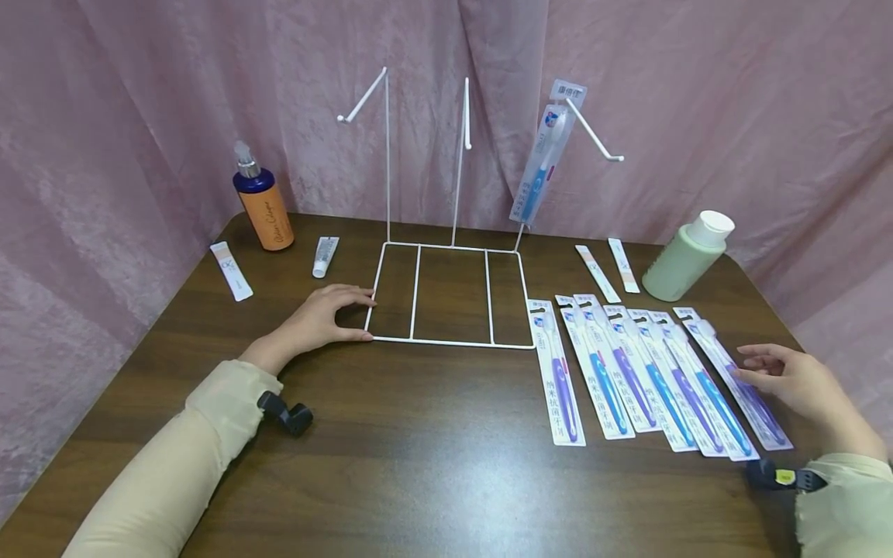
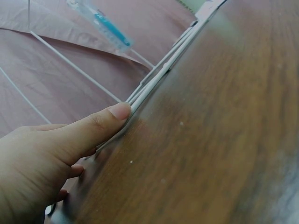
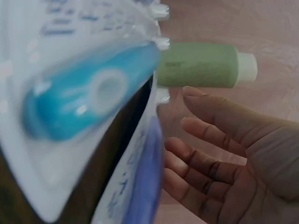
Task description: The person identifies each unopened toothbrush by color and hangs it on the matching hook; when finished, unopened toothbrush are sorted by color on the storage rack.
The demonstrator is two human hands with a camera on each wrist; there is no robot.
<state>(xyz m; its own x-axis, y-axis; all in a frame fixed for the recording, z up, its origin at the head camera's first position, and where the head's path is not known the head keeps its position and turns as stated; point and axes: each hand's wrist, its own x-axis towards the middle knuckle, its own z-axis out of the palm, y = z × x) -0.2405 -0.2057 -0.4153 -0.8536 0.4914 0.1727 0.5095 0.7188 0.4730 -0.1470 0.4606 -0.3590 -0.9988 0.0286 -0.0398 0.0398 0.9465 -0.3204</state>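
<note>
I see my left hand (image 1: 328,314) lying flat on the brown table (image 1: 432,434). Its fingers are out straight, and the thumb (image 2: 100,123) presses on the front left corner of the white wire rack (image 1: 449,294). The rack's flat bottom lies on the table, and its thin poles stand straight up with hooks on top. One toothbrush pack (image 1: 543,159) hangs on the right hook. It hangs long-ways down, a bit slanted, brush head at the top.

My right hand (image 1: 795,384) is open too, fingers loose and spread. It sits at the right end of a row of toothbrush packs (image 1: 649,372), right by the last pack; I cannot tell if it touches it. The packs lie flat, side by side, some on top of each other. Each one runs from far to near, slanting right toward me, brush heads at the far end.

A green bottle (image 1: 685,257) stands behind the row. An orange pump bottle (image 1: 261,203) stands far left.
</note>
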